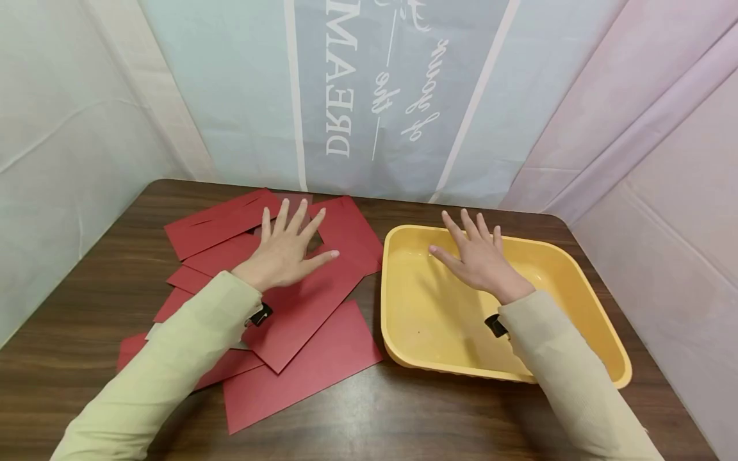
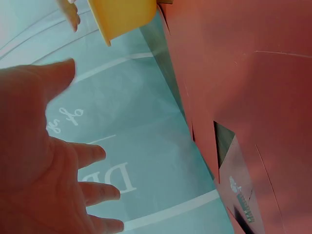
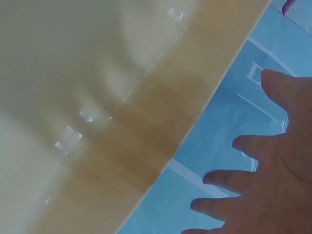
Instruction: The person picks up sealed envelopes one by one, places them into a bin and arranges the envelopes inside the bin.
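Note:
My left hand (image 1: pixel 282 253) hovers palm down with fingers spread above a loose heap of red envelopes (image 1: pixel 311 358) on the left side of the table. In the left wrist view the red paper (image 2: pixel 243 73) fills the right side, and nothing lies between the fingers. Over the yellow plastic basin (image 1: pixel 438 320), my right hand (image 1: pixel 478 259) is likewise spread and holds nothing. The right wrist view shows the basin's inner wall (image 3: pixel 161 112) beside the splayed fingers. Only the basin's bare floor shows inside it.
The envelopes overlap at several angles on a dark wood table (image 1: pixel 357 416). Behind the table hangs a blue-grey cloth (image 1: pixel 375 96) with mirrored lettering. Pale fabric walls (image 1: pixel 69 128) close off both sides. A small transparent sheet (image 1: pixel 294 200) sticks out at the heap's back edge.

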Tool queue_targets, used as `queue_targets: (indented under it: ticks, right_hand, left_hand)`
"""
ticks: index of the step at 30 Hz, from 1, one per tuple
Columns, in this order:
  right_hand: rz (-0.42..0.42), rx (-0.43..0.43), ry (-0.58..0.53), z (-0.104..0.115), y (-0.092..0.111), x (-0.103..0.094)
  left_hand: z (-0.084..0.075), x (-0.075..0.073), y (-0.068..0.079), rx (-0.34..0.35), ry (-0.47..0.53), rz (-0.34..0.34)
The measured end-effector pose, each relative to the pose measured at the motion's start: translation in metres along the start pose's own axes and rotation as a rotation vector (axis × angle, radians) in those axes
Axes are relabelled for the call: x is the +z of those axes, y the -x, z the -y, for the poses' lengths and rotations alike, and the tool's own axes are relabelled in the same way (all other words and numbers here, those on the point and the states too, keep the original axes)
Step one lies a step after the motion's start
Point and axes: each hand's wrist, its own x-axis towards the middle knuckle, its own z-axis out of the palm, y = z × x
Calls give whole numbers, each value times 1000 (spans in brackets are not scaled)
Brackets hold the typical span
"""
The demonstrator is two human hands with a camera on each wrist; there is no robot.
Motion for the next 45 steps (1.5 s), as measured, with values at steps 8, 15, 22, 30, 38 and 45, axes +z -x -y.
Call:
queue_targets:
  ticks: [8,15,22,30,38,45]
  right_hand:
    - [72,-28,-23,-8,11,-10]
    - [95,-98,-35,-17,21,-18]
    - [119,-141,-67,-29,33,-28]
    - [123,-132,-63,-42,48,-38]
    - [102,-137,-10,-54,56,-40]
    - [131,-117,-49,-64,64,-43]
  left_hand:
    - [-2,-1,9,43,-7,21]
    - [-2,0,13,44,11,46]
    - [1,1,17,65,-7,54]
    - [-3,1,21,83,-53,53]
    - [-2,4,29,102,-89,46]
    - [2,7,37,85,-86,68]
